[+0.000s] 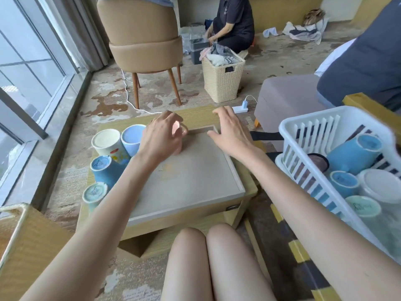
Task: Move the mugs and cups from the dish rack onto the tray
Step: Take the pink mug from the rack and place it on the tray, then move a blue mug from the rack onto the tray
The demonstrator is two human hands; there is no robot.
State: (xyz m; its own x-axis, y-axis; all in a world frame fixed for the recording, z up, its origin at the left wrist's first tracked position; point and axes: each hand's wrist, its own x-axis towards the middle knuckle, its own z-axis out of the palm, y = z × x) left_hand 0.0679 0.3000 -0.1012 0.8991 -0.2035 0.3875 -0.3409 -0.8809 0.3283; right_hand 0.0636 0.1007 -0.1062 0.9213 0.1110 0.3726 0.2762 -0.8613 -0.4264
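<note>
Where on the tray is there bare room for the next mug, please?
Bare: the middle and near-right of the tray, up to its rims. Crowded: the left side, with cream cup, pale blue cup, blue mug, teal mug, and the pink mug under the left hand.

Tan chair (143, 33) by tall windows (28, 68), patterned carpet (152, 90).

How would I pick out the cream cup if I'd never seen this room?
Find the grey tray on the low wooden table. Cups line its left side; the cream cup is the far-left one, beside a pale blue cup. Its neighbours are blue or green; it alone carries a red sticker.
</note>
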